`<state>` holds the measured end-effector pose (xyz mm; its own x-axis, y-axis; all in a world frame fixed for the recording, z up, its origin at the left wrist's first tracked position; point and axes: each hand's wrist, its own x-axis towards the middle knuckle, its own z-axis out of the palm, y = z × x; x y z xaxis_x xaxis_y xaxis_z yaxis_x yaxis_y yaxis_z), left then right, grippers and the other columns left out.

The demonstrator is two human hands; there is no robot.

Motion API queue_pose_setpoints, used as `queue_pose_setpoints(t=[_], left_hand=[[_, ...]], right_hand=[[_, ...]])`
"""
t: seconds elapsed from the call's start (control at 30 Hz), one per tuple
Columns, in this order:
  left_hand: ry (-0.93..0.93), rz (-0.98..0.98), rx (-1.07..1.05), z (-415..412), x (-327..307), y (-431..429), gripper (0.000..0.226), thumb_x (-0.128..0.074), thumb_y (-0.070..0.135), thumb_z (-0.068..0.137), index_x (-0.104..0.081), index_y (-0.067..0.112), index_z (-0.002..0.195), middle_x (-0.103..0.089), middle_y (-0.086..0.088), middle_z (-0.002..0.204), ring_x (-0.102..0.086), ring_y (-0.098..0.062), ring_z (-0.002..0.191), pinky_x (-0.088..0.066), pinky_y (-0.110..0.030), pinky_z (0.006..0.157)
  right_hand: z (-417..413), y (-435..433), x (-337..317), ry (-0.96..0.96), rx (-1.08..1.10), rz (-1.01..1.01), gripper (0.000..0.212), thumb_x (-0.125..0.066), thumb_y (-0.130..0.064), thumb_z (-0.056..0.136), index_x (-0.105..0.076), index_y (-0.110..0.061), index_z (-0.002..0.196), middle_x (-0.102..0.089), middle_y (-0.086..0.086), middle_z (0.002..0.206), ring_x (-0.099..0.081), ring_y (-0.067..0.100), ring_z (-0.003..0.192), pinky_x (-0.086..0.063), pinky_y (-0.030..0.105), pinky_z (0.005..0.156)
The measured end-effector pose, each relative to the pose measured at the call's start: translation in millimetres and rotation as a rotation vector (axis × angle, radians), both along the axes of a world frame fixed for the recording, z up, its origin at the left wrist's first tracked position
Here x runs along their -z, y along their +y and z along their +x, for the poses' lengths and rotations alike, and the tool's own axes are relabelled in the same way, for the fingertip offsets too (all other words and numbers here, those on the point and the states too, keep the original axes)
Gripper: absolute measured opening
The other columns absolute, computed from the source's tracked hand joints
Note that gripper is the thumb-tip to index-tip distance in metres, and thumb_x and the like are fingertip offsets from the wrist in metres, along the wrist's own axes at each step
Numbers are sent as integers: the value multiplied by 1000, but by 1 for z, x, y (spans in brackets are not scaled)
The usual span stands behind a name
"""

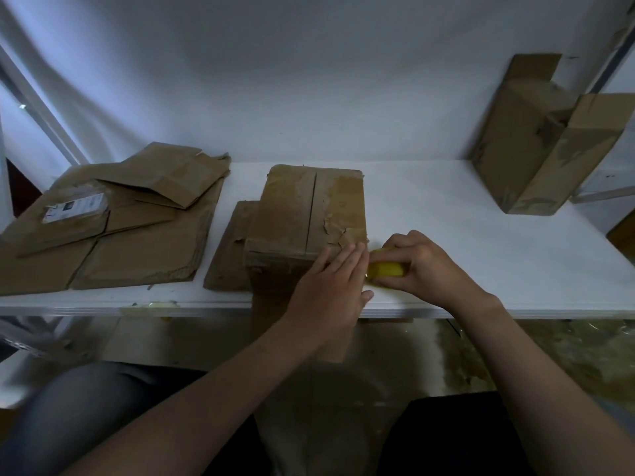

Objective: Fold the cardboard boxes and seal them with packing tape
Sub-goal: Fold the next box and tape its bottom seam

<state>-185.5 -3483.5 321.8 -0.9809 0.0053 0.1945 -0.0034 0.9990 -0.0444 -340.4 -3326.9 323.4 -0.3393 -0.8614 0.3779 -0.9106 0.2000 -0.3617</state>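
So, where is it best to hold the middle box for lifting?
Probably the left and right walls, one hand from each side: the box stands flat, and its top flaps only meet at an open seam, giving no grip.

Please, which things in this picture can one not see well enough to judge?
Head view:
The yellow tape roll is mostly covered by the right hand; any pulled strip is unseen.
The near right corner of the box lies under the left hand.
The label on the flattened cardboard is too small to read.
The picture's right edge cuts off the standing boxes.
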Motion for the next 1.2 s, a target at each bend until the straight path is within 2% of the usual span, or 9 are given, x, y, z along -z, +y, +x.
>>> queue_pose_setpoints(t=[0.23, 0.33, 0.47, 0.63, 0.7, 0.8, 0.9, 1.03, 1.2], left_hand=[[-216, 28, -75, 17, -15, -31, 74, -18, 59, 103, 5, 19, 161, 13, 2, 166, 14, -11, 152, 7, -34, 124], [-275, 78, -142, 28, -17, -60, 68, -10, 54, 105, 7, 18, 160, 14, 1, 167, 15, -10, 152, 7, -33, 124], [-301, 131, -227, 37, -21, -102, 90, 7, 69, 90, 2, 14, 161, 11, -1, 168, 12, -13, 154, 2, -36, 126], [-291, 371, -403, 36, -15, -143, 98, -4, 80, 88, 12, 16, 160, 20, 0, 168, 11, -22, 155, -1, -48, 126], [-270, 302, -433, 32, -15, -142, 96, -4, 76, 91, 10, 10, 160, 19, -6, 167, 20, -20, 153, 6, -47, 124], [-134, 120, -343, 20, -22, -137, 101, 6, 77, 90, -1, 4, 159, 12, -11, 168, 20, -21, 153, 6, -45, 124], [-164, 113, -165, 5, -21, -134, 116, 18, 84, 78, -12, 7, 160, 0, -7, 169, 9, -16, 155, 5, -40, 124], [-171, -69, -134, 1, -3, -136, 108, 9, 80, 81, -5, 8, 160, 0, -7, 169, 5, -17, 156, 7, -40, 123], [-96, 182, -94, 1, 5, -155, 117, 0, 93, 77, -11, 13, 161, -3, -2, 169, 5, -9, 154, -2, -39, 127]], right_hand=[[-1, -1, 1, -38, 47, 42, 38, -84, -36, 79, -74, -36, 116, -66, -12, 105, -45, 12, 90, -43, 26, 73], [-1, -3, 3, -56, 69, 62, 39, -83, -37, 80, -74, -37, 118, -66, -13, 107, -45, 11, 92, -40, 20, 74], [-1, -2, 3, -82, 96, 78, 41, -84, -38, 79, -74, -37, 118, -67, -13, 108, -44, 10, 92, -39, 22, 75], [2, -3, 1, -68, 99, 107, 43, -83, -39, 79, -72, -38, 121, -66, -11, 112, -43, 11, 96, -43, 30, 78], [5, -1, -3, -45, 90, 156, 44, -77, -51, 81, -69, -40, 123, -61, -12, 118, -41, 11, 101, -46, 32, 84], [13, -9, -15, 42, 156, 156, 46, -53, -73, 86, -71, -39, 111, -55, -14, 128, -40, 14, 113, -47, 31, 90], [25, -41, -23, 167, 154, 61, 46, -38, -59, 102, -74, -31, 114, -63, -10, 130, -50, 18, 111, -49, 34, 92], [43, -90, -12, 236, 134, 76, 50, -31, -57, 103, -67, -34, 130, -63, -11, 137, -55, 22, 107, -48, 36, 82], [42, -103, -4, 297, 164, 157, 50, -35, -65, 96, -63, -44, 132, -60, -19, 139, -47, 21, 98, -41, 35, 73]])
